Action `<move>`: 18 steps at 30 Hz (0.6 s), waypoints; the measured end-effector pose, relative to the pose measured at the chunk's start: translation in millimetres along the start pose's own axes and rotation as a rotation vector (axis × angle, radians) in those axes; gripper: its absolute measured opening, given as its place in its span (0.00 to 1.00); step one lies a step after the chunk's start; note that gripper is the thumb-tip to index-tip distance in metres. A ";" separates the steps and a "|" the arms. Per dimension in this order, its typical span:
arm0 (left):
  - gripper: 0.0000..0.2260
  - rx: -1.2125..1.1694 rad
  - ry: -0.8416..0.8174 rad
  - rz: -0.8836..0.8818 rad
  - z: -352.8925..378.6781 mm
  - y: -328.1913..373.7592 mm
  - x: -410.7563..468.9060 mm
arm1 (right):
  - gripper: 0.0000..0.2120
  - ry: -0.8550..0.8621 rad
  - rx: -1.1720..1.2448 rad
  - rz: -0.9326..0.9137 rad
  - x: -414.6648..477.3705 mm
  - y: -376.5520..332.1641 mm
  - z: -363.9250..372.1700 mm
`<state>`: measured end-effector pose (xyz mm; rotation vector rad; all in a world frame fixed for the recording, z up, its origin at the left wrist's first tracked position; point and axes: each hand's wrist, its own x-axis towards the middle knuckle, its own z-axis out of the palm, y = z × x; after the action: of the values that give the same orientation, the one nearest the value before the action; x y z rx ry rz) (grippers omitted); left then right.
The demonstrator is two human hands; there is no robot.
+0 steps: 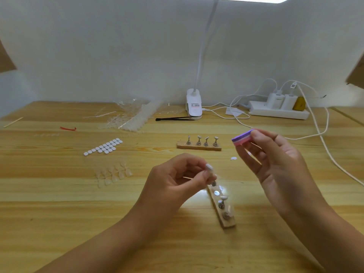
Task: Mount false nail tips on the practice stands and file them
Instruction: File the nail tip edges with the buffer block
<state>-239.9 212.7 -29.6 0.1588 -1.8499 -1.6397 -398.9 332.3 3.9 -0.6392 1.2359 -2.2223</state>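
My left hand (pixel 177 174) pinches a small metal practice stand with a pale false nail tip (pixel 209 167) on top, lifted just above the near wooden base (pixel 226 219). That base lies lengthwise toward me and carries two more metal stands (pixel 222 202) and a bare round magnet spot. My right hand (pixel 275 160) holds a purple, white and pink buffer block (pixel 241 137) between thumb and fingers, up and to the right of the nail tip, not touching it. A second wooden base (pixel 199 145) with several stands sits farther back.
Loose clear nail tips (pixel 113 174) and a sheet of white adhesive dots (pixel 104 147) lie at left. Plastic sprues (pixel 134 117), black tweezers (pixel 175 119), a clip lamp (pixel 194 105), a power strip (pixel 279 111) and trailing white cables (pixel 323 142) line the back and right.
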 end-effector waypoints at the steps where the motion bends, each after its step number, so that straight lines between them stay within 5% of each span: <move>1: 0.02 -0.007 -0.002 -0.028 0.2 -0.1 0.2 | 0.10 0.001 0.018 0.007 1.2 -0.7 -1.5; 7: 0.02 0.265 0.000 -0.195 -1.1 -4.8 1.5 | 0.06 -0.001 0.012 0.108 4.4 6.0 -3.0; 18: 0.01 0.632 -0.070 -0.203 2.8 -4.0 5.3 | 0.10 -0.029 0.012 0.180 6.5 5.7 -4.4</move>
<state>-246.8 211.6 -31.3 0.5786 -2.4177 -1.1352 -405.4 328.4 -2.1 -0.5313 1.2152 -2.0634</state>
